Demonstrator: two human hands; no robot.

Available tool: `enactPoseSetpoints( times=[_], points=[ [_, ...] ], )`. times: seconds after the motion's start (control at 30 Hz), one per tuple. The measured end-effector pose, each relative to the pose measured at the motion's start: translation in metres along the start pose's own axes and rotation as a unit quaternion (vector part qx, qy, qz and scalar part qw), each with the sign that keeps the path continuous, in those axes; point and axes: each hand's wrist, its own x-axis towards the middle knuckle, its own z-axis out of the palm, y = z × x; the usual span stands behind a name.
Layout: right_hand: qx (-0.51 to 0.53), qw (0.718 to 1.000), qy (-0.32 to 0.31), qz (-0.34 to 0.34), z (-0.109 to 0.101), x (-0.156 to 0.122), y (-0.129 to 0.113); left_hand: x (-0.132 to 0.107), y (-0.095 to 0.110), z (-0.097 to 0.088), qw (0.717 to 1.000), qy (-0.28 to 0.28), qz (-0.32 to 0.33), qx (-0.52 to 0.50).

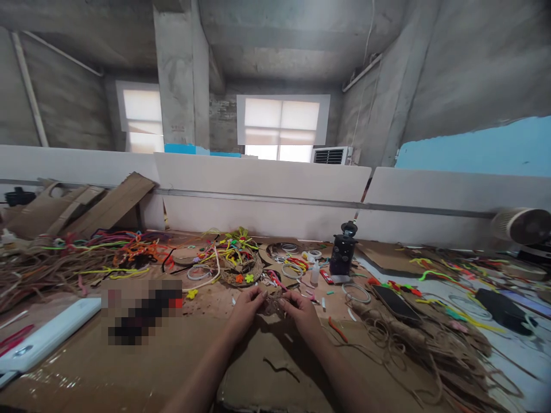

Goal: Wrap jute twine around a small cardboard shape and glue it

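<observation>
My left hand (245, 311) and my right hand (302, 310) meet over the cardboard-covered table (142, 367). Both are closed in a pinch on a small brown piece of woven twine (272, 303) held between them. Just beyond it lies a round twine nest (241, 274) decorated with coloured pipe cleaners and small flowers. A small white glue bottle (315, 273) and a black bottle-like device (343, 255) stand a little behind my right hand.
Piles of coloured pipe cleaners (129, 244) and brown raffia (34, 275) lie at the left, and a tangle of twine (430, 338) at the right. A black phone (396, 303), wire rings (356, 292), a white flat box (47, 335), leaning cardboard (107, 203) and a fan (523, 225) are around.
</observation>
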Motion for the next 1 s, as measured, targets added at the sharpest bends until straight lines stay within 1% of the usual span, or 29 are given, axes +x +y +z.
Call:
enactPoseSetpoints(
  times=[0.2, 0.4, 0.53, 0.7, 1.0],
  points=[
    [0.017, 1.0, 0.005, 0.004, 0.0, -0.001, -0.002, -0.004, 0.004, 0.002, 1.0, 0.0, -0.013, -0.01],
    [0.021, 1.0, 0.005, 0.002, 0.0, -0.002, -0.004, -0.001, 0.004, -0.001, 1.0, 0.004, 0.002, 0.012],
    [0.027, 1.0, 0.011, 0.002, 0.0, 0.0, 0.002, 0.001, 0.0, -0.002, 1.0, 0.001, -0.01, 0.015],
    [0.035, 0.999, 0.017, 0.008, -0.001, 0.003, 0.013, -0.003, 0.002, 0.002, 0.999, -0.031, -0.041, 0.009],
    [0.056, 0.998, -0.028, 0.021, 0.001, 0.004, 0.019, -0.004, 0.004, 0.003, 0.999, -0.013, -0.028, -0.01]
  ],
)
